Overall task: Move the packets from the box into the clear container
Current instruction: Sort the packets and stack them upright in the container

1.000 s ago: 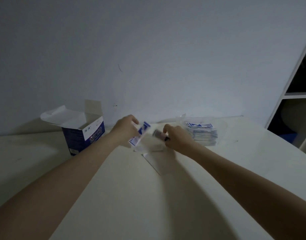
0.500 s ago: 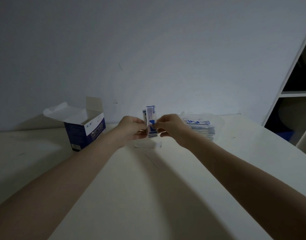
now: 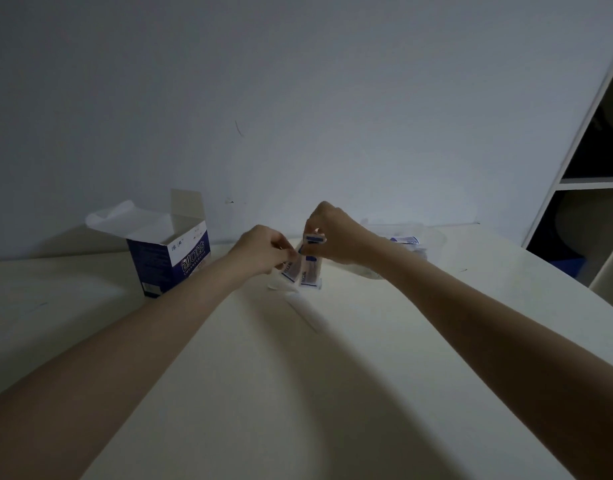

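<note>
Left hand and right hand both pinch packets above the table; a stack already lies in the container; box contents unseen

Box: dark blue with white panel, upright on desk at left, top flaps open. Packets: small white strips with blue ends, hanging roughly vertical above the desk between box and container, held from above. Clear container: at right, partly hidden, holds a stack of packets lying flat.
</note>
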